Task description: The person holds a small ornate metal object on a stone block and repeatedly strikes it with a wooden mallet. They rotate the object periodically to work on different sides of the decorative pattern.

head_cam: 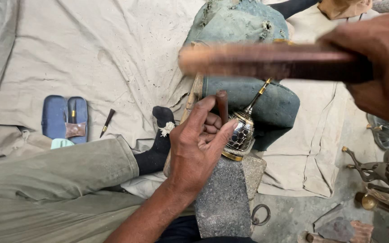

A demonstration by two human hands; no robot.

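My left hand (199, 144) pinches a short brown punch (222, 105) upright against a small shiny metal vessel (241, 132) with a patterned body and a thin golden spout. The vessel rests on top of a grey stone block (223, 198). My right hand (379, 63) is raised at the upper right, gripping a long brown wooden mallet (266, 60) that is blurred and lies across the view above the punch and vessel.
My leg in olive trousers (55, 175) and a black sock (158, 144) lie on a beige cloth (104, 54). A blue case (64, 118) and a small pointed tool (106, 122) lie left. A worn teal cushion (248, 27) sits behind. Brass pieces (383, 175) stand right.
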